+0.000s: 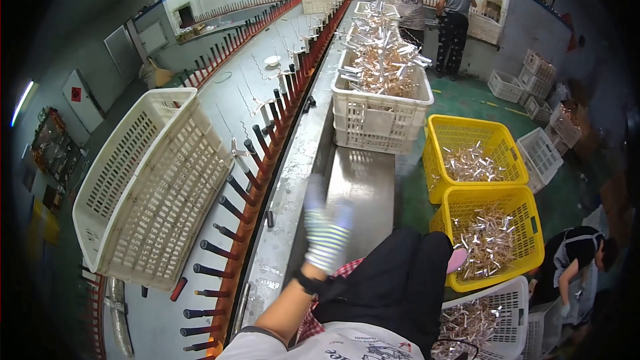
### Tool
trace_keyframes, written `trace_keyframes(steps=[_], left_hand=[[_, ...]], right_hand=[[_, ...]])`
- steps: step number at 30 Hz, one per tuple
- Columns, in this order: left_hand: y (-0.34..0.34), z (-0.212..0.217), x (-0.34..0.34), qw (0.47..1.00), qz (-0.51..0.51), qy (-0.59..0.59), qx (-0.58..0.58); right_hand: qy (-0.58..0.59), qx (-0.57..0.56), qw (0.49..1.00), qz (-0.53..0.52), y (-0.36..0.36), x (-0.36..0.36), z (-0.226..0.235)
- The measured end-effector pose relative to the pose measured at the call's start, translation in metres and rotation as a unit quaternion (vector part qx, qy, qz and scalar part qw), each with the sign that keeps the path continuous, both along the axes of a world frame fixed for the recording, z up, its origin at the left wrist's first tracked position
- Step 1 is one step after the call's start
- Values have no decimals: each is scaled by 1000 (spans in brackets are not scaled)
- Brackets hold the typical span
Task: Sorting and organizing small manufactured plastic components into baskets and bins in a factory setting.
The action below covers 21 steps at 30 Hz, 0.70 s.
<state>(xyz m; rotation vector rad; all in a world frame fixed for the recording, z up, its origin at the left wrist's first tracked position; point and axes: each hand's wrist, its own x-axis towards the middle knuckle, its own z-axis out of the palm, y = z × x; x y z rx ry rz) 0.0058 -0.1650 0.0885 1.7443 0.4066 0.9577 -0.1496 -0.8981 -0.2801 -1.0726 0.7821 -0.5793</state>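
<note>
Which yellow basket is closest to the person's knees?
The lower yellow basket in the picture, right beside the dark trousers; the other yellow basket sits farther off, just beyond it.

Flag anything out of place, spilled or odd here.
A loose dark cylinder lies on the metal ledge, apart from the row of dark-tipped pegs, so it looks stray. Farther up, copper-and-silver pieces are heaped above the white crate's rim, which looks overfull. I can't make out clear damage.
</note>
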Motion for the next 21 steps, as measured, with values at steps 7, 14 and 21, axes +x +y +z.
trace_keyframes(steps=[7, 14, 21], left_hand=[[172, -8, -53, 941, 329, -4, -84], [137, 36, -34, 901, 396, 7, 175], [169, -19, 22, 923, 370, -88, -55]], right_hand=[[-6, 319, 947, 41, 231, 141, 139], [-173, 384, 802, 422, 385, 190, 285], [-71, 507, 690, 512, 472, 189, 246]])
